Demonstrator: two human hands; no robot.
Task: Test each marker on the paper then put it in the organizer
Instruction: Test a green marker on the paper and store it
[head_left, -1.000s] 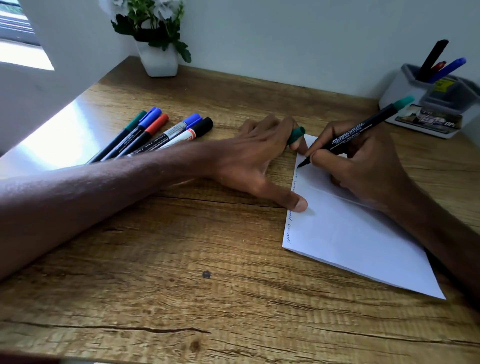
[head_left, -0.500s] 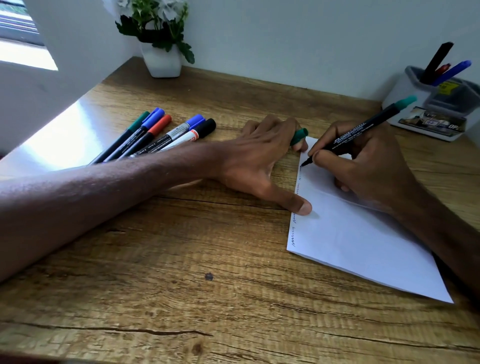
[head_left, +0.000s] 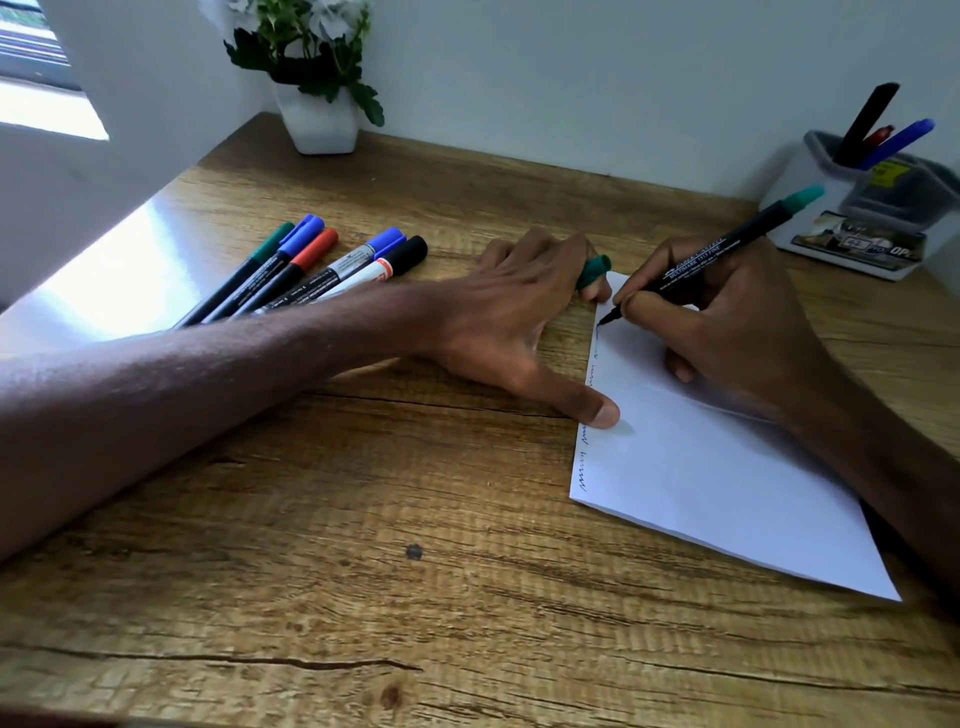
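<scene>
Head view: marker (head_left: 711, 257) tip slants down-left onto paper (head_left: 727, 483)

home desk (head_left: 363, 597): potted plant (head_left: 311, 67), organizer (head_left: 852, 208).

Green-ended black marker (head_left: 727, 252): uncapped, tilted, tip touching upper left edge of paper (head_left: 727, 478); gripped in right hand (head_left: 727, 332). Its green cap (head_left: 594, 270): held between fingers of left hand (head_left: 514, 317), just beside paper's top corner. Paper: white sheet, flat on table, squiggle marks down left edge, left thumb pinning that edge. Loose markers (head_left: 311, 270): group lying side by side at left, caps green, blue, red, blue, black. Organizer (head_left: 810, 208): white, far right, black, red, blue markers standing inside.
</scene>
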